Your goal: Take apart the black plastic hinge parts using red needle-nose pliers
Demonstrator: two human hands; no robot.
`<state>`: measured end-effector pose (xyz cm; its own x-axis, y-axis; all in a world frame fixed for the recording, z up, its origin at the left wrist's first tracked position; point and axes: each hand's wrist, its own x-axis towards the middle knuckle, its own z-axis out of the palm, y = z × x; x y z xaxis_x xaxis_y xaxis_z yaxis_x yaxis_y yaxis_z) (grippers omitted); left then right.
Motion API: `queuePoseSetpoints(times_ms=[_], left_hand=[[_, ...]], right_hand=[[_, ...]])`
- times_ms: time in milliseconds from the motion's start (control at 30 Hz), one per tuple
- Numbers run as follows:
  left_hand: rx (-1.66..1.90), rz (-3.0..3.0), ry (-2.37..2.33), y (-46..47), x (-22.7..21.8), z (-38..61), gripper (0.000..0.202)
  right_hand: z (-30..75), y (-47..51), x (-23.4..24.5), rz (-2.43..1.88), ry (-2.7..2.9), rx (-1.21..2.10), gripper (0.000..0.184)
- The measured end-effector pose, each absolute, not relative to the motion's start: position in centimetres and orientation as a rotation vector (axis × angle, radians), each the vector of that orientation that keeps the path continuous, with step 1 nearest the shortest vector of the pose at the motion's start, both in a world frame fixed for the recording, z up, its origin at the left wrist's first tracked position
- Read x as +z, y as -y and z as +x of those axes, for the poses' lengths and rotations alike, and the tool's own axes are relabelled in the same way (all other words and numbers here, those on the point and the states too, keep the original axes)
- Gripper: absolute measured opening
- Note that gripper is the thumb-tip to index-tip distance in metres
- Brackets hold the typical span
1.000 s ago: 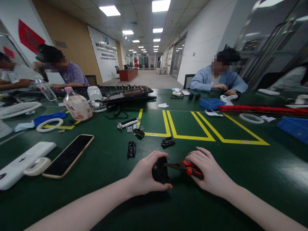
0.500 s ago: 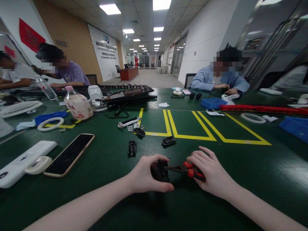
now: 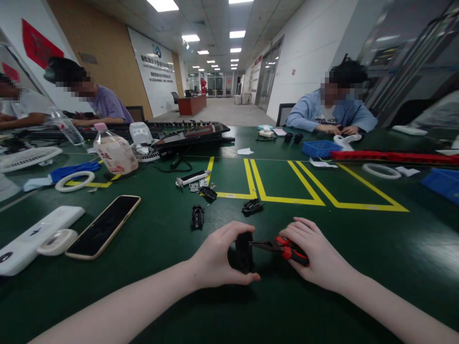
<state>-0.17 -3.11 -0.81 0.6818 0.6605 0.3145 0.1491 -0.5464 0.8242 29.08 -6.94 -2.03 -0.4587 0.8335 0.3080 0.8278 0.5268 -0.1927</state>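
Note:
My left hand (image 3: 224,255) grips a black plastic part (image 3: 245,252) between thumb and fingers, just above the green table (image 3: 172,306). In my right hand (image 3: 315,253) is a pair of needle-nose pliers (image 3: 285,247) with red and black handles. The pliers' tips point left and meet the side of the black part; whether they pinch anything there is too small to tell. Beyond my hands lie loose black plastic pieces: one upright-looking piece (image 3: 197,217), another to its right (image 3: 253,206), and a third (image 3: 208,193) beside small metal brackets (image 3: 198,185).
On the left lie a phone (image 3: 103,227), a white power bank (image 3: 39,239) and a pink-capped bottle (image 3: 115,150). Yellow tape outlines (image 3: 292,200) mark the table ahead. A blue tray (image 3: 321,149) and a long red bar (image 3: 394,156) are at the right. Co-workers sit across the table.
The black part has turned a little in my left hand, showing a flatter dark face. My right hand and the pliers have shifted slightly right. The view has tilted a bit.

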Motion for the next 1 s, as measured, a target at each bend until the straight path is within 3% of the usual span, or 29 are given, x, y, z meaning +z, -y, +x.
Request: queuePoseSetpoints(times_ms=[767,1000], left_hand=[[0.698,1.882,-0.769,3.1,0.7,-0.8,0.062],[0.605,2.029,-1.040,2.9,0.0,-0.4,0.070]], right_hand=[[29.2,7.0,-1.7,-1.432,2.264,0.126,0.027],[31.2,5.1,-1.8,-1.461,2.282,-0.004,0.028]])
